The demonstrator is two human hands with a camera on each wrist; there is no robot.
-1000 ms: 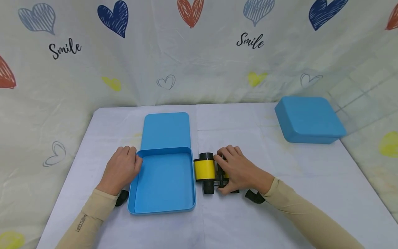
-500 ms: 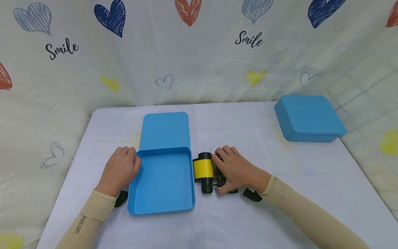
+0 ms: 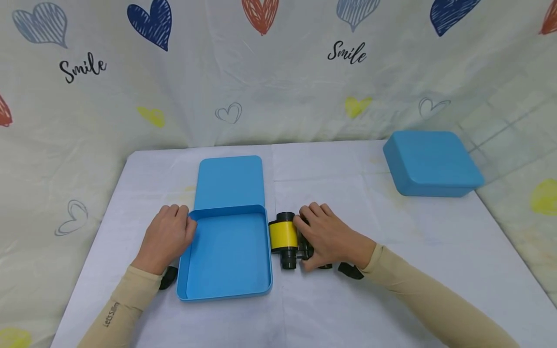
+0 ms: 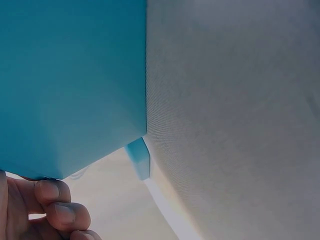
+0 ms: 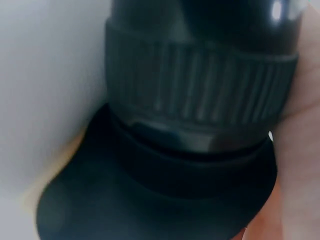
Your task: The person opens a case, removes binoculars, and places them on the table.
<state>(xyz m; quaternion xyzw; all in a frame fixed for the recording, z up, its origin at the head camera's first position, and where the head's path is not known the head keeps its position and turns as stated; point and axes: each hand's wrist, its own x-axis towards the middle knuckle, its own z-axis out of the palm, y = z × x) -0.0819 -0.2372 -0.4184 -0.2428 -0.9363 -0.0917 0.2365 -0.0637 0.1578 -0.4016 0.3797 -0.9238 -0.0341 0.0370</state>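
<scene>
In the head view, an open shallow blue box lies left of the middle of the white table. My left hand pinches its left wall near the back corner, fingers curled. The left wrist view has those curled fingers against the lower edge of the blue wall. Right beside the box lie yellow and black binoculars, gripped from above by my right hand. That hand hides their right half. Close up in the right wrist view is a ribbed black eyepiece of the binoculars.
A flat blue panel adjoins the box's back edge. At the table's back right stands a closed blue box. Behind the white table hangs a curtain with hearts. A black piece shows below the right wrist.
The whole scene shifts slightly left and up in the head view. Both hands keep their hold; the binoculars and box stay nearly in place.
</scene>
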